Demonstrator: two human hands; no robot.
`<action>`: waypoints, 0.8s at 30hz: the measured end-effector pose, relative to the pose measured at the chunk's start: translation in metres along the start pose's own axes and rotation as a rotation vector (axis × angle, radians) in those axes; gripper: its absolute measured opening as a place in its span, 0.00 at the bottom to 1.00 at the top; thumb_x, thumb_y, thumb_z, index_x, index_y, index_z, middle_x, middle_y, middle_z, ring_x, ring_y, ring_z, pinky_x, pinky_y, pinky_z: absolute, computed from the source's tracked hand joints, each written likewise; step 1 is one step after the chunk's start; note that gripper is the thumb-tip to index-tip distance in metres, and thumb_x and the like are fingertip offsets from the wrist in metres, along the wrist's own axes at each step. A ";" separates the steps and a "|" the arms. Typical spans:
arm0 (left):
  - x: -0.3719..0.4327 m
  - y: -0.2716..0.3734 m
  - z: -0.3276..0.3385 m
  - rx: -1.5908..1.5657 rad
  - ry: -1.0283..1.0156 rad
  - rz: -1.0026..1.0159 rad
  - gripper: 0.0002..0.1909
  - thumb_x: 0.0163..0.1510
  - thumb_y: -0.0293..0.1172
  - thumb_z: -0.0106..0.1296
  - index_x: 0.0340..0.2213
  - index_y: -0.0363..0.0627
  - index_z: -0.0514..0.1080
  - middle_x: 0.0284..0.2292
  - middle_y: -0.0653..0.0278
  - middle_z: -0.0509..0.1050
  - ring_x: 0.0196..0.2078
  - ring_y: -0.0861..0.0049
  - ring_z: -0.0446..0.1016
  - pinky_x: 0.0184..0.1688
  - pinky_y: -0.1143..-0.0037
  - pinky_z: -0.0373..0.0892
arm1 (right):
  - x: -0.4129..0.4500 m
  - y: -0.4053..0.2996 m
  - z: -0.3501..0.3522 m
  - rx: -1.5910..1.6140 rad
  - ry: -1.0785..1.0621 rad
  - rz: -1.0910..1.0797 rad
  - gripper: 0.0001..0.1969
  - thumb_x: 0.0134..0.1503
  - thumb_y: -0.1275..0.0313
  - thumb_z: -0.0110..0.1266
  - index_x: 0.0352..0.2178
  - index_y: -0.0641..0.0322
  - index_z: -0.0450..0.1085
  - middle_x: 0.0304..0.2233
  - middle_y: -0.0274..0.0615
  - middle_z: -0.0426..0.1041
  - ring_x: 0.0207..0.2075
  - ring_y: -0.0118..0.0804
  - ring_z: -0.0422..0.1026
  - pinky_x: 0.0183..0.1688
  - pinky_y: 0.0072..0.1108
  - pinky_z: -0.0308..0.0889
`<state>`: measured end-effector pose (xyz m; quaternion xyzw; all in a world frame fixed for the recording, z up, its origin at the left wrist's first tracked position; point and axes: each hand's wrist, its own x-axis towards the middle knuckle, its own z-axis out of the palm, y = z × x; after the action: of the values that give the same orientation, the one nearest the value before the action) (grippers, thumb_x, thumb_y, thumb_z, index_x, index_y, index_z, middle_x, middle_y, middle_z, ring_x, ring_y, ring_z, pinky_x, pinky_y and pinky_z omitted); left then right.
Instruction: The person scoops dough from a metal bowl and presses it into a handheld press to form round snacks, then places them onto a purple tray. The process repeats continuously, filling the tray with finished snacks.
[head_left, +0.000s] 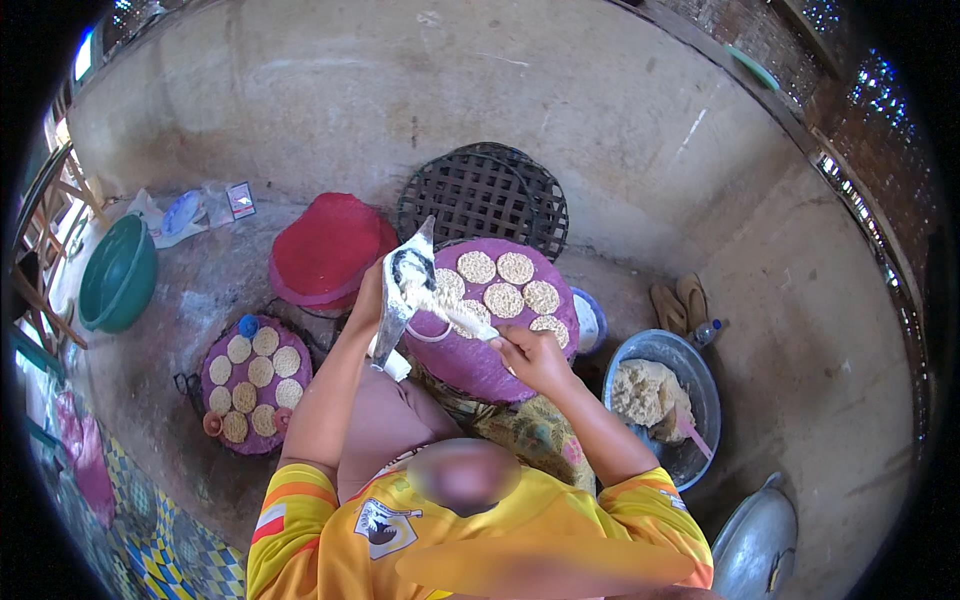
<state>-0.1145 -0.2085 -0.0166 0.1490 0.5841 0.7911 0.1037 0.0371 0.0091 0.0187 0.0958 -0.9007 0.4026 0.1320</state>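
Note:
My left hand (367, 296) grips a whitish metal noodle press (391, 315), tilted, with pale dough (420, 291) in its opening. My right hand (529, 356) pinches a pale flat scraper (480, 328), whose far end is smeared with dough and reaches to the press. Below both hands lies a round board covered with purple cloth (465, 371). Several round lacy dough discs (504, 300) rest on its far side. A pale ring (448, 330) shows beside the press, partly hidden by the scraper and dough.
At right stands a metal basin (712, 420) holding a dough mass (649, 390) and a pink spatula (699, 435). A second purple board (259, 442) with discs sits at left. Red cloth-covered rounds (326, 240), woven trays (480, 184), a green tub (120, 277) and sandals (679, 300) lie farther out.

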 end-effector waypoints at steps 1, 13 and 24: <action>-0.002 0.003 0.001 -0.021 -0.005 -0.009 0.14 0.53 0.28 0.36 0.39 0.36 0.64 0.32 0.66 0.68 0.33 0.83 0.68 0.35 0.82 0.66 | -0.001 -0.001 -0.008 0.028 -0.058 0.039 0.08 0.48 0.68 0.51 0.30 0.57 0.70 0.13 0.45 0.65 0.13 0.33 0.64 0.17 0.24 0.59; -0.024 0.015 0.034 0.772 -0.126 0.375 0.14 0.50 0.34 0.33 0.34 0.40 0.65 0.29 0.57 0.68 0.33 0.71 0.65 0.37 0.76 0.61 | 0.051 -0.071 -0.041 -1.077 -0.244 -0.307 0.06 0.42 0.72 0.45 0.23 0.60 0.67 0.19 0.35 0.69 0.22 0.34 0.71 0.22 0.23 0.65; -0.002 0.019 -0.003 -0.137 -0.044 -0.092 0.14 0.52 0.26 0.34 0.39 0.32 0.64 0.32 0.61 0.69 0.33 0.82 0.68 0.34 0.80 0.66 | 0.036 -0.051 -0.063 -0.746 -0.049 -0.166 0.10 0.47 0.68 0.47 0.31 0.58 0.70 0.16 0.35 0.69 0.17 0.30 0.69 0.20 0.22 0.64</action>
<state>-0.1138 -0.2178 0.0005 0.1321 0.5324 0.8201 0.1628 0.0275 0.0203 0.1060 0.1234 -0.9774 0.0324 0.1686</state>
